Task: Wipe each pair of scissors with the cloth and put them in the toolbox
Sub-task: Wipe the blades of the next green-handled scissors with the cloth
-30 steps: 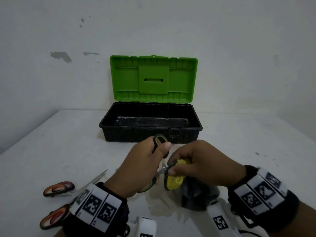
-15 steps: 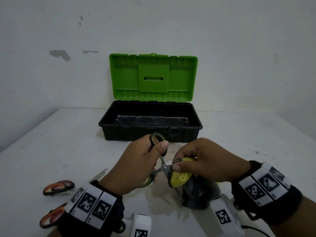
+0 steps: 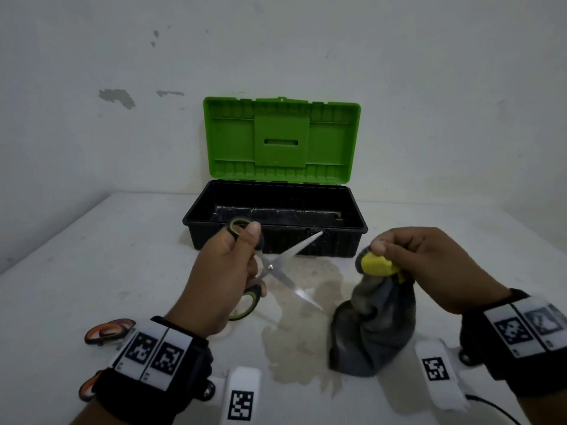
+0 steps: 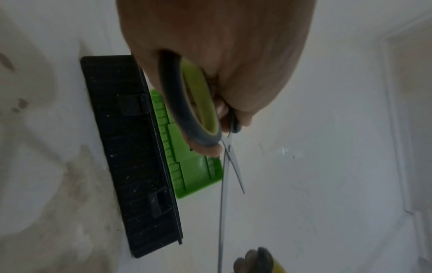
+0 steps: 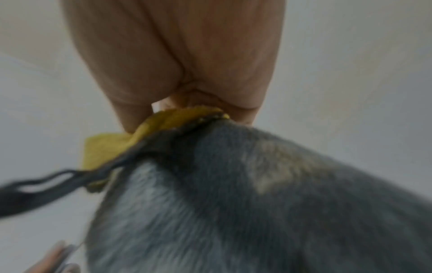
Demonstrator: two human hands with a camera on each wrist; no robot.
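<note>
The green-handled scissors (image 3: 277,266) are hanging in the air in front of the toolbox (image 3: 276,237), blades spread wide apart. The left hand (image 3: 221,280) is gripping them through the handle loops. The right hand (image 3: 429,265) is pinching the grey and yellow cloth (image 3: 374,320) by its top, well apart from the blades, its lower end resting on the stained surface (image 3: 153,271). The toolbox is standing open, green lid (image 3: 280,139) upright. Orange-handled scissors (image 3: 106,331) are lying at the near left.
</note>
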